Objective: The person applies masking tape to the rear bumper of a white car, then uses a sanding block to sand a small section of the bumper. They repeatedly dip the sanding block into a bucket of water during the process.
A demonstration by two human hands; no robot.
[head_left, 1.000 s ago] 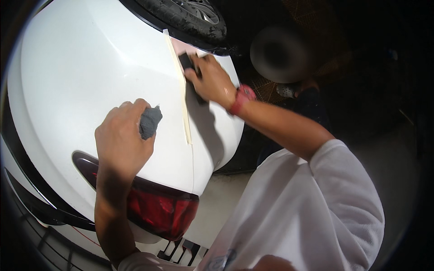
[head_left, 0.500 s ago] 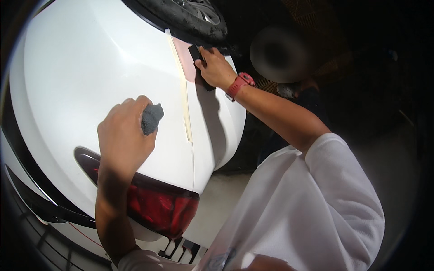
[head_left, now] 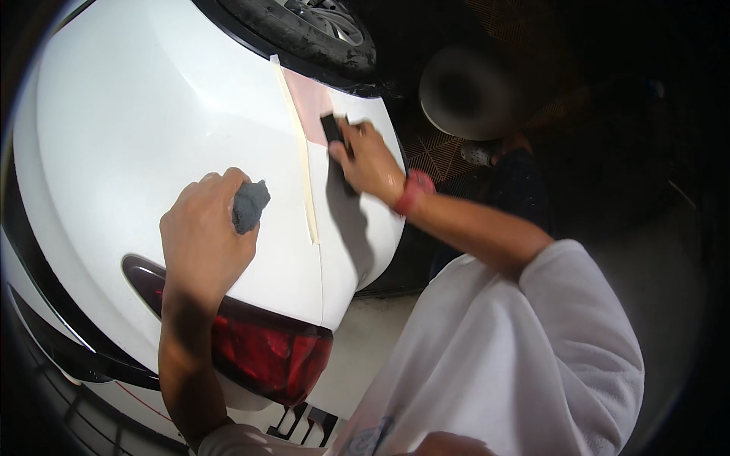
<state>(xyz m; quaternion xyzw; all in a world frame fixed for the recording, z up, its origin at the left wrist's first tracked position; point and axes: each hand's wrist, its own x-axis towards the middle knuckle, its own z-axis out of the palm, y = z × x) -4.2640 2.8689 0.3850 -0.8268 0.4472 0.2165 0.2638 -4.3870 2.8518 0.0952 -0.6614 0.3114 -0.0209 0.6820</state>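
My right hand (head_left: 370,159) grips a black sanding block (head_left: 331,128) against the white car panel (head_left: 213,99), at the lower edge of a pinkish filler patch (head_left: 308,106) near the wheel arch. A red watch is on that wrist. A strip of cream masking tape (head_left: 297,144) runs along the patch's left side and down the panel. In my left hand (head_left: 207,224) is a bunched grey cloth (head_left: 249,207); the hand is over the panel above the tail light, and whether it touches the panel I cannot tell.
The red tail light (head_left: 270,349) lies below my left hand. A car wheel (head_left: 327,30) is at the top. On the right, a round pale object (head_left: 465,91) appears blurred over dark grid flooring, and a person's foot (head_left: 477,154) shows nearby.
My right hand has drawn the sanding block down the panel toward me, uncovering more of the pinkish patch. My left hand stays nearly in place with the cloth.
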